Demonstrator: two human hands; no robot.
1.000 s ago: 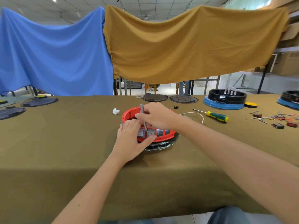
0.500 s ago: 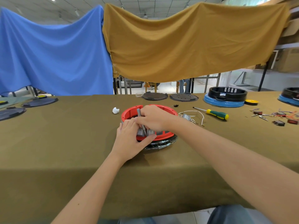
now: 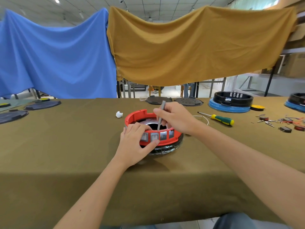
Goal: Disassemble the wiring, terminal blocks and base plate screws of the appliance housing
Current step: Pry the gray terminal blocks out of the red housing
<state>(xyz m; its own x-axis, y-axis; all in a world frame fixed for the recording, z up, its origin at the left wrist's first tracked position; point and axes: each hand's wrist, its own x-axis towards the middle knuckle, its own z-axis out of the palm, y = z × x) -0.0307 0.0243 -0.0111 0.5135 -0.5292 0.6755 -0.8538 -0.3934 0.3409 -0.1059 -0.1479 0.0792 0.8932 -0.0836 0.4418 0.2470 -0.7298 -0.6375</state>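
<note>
The round red plastic appliance housing sits on a black base in the middle of the olive-green cloth-covered table, between the person's two hands. Its near wall carries a row of grey rectangular rocker switches.

The left forearm reaches in from the near left, and the left hand grips the near-left part of the housing wall: the fingers curl over the top rim and the thumb presses along the lower edge just under the switches. The right forearm comes in from the near right and crosses above the housing's right side. The right hand hovers over the far-right rim and pinches a thin grey metal tool between thumb and fingers. The tool stands nearly upright, slightly tilted, with its lower tip pointing down inside the ring just behind the switches; whether the tip touches anything cannot be told.

To the right of the housing lies a screwdriver with a green and yellow handle, apart from the right hand. A small white crumpled object lies just left of the housing on the far side.
</note>
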